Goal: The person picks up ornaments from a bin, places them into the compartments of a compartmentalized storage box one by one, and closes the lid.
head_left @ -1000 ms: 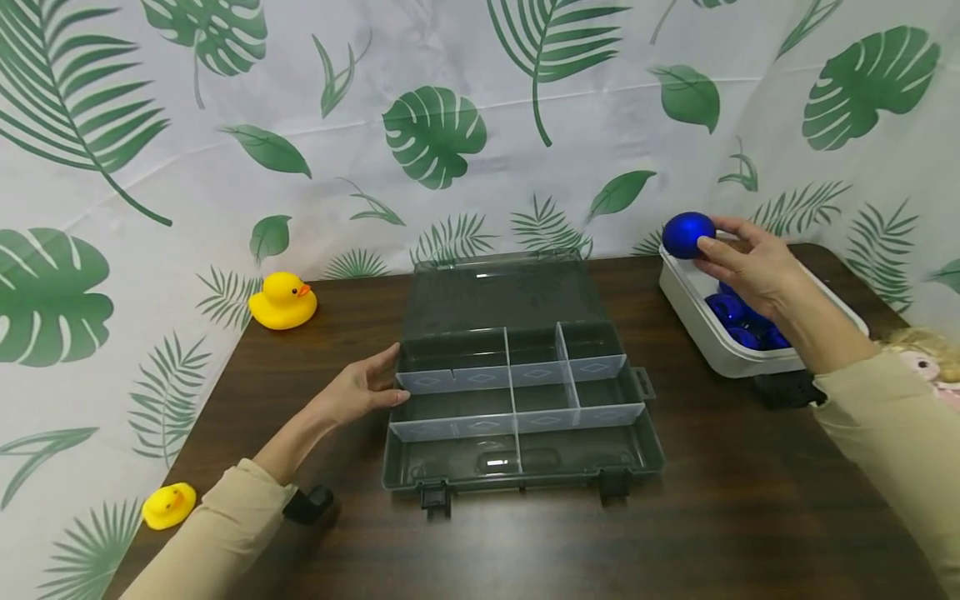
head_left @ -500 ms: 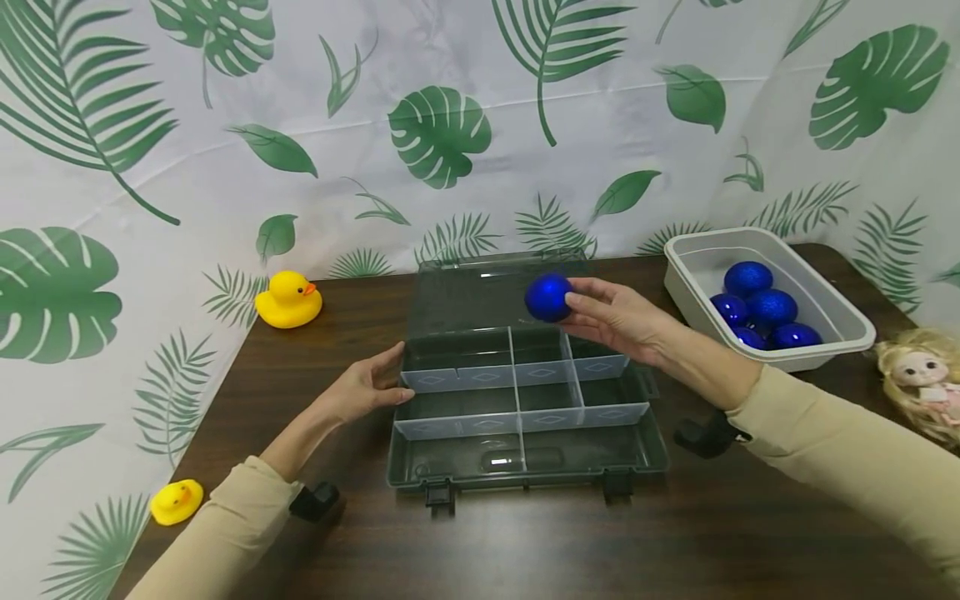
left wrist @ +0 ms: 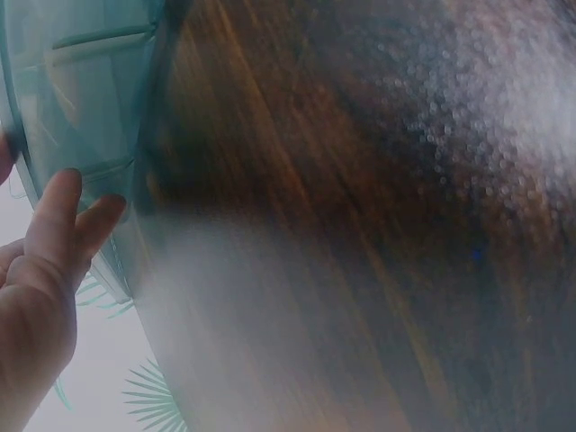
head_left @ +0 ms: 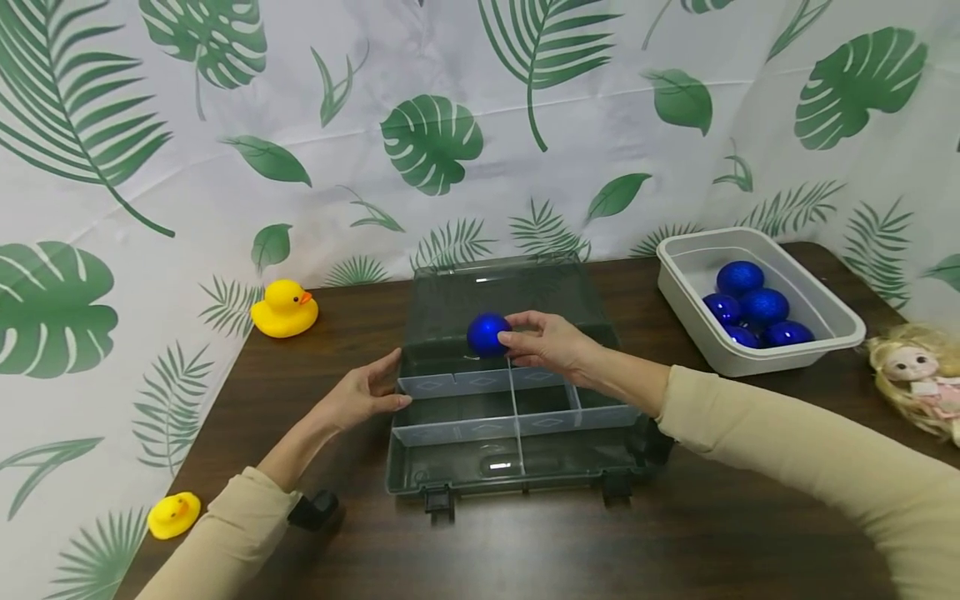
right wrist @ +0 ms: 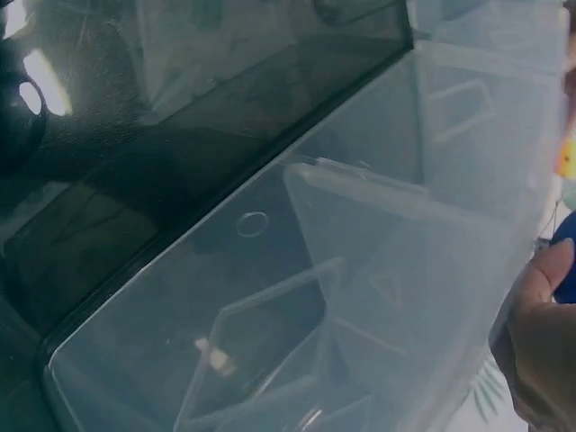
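Note:
My right hand point(head_left: 551, 343) pinches a blue Christmas ball point(head_left: 488, 335) between thumb and fingers, over the back row of a dark see-through compartment box point(head_left: 457, 458). Its lid point(head_left: 502, 292) lies folded back toward the wall, and pale dividers point(head_left: 457, 431) split the inside into compartments. In the right wrist view the ball point(right wrist: 566, 256) shows only at the edge, beside the thumb. My left hand point(head_left: 360, 392) rests at the box's left side with fingers spread and nearly straight. The left wrist view shows its fingertips point(left wrist: 63, 189) at the box's wall point(left wrist: 99, 108).
A white tub point(head_left: 686, 308) with several blue balls point(head_left: 765, 307) stands at the right. Beside it lies a blonde doll point(head_left: 918, 375). On the left are a larger rubber duck point(head_left: 284, 309) and a smaller one point(head_left: 174, 515). A leaf-print cloth point(head_left: 315, 183) hangs behind the table.
My right hand has carried the blue ball from above the white tub leftward and down to the box's back row. The left hand has stayed at the box's left side.

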